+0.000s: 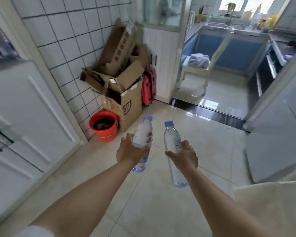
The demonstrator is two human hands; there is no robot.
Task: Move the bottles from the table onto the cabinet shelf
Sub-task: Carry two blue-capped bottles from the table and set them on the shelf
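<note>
Presently held: two clear plastic water bottles with pale blue caps, both off the table and carried in mid-air above the glossy floor tiles [161,194].
- Left hand [130,152]: fingers wrapped tight round the left bottle [142,134], cap tilted far and slightly right, base showing below the hand.
- Right hand [184,159]: fingers and thumb clamped on the right bottle [172,139] near its middle, cap up and leaning left; base near the forearm.
- Bottles close together, not touching.
- White cabinet [24,103] with panelled doors and dark handles, near left, doors closed.
- Red bucket [104,125] on the floor against the tiled wall, left of the left bottle.
- Cardboard boxes [123,79] stacked behind the bucket; red suitcase [148,88] just right of them.
- Kitchen doorway far right, white stool [195,72] inside.
</note>
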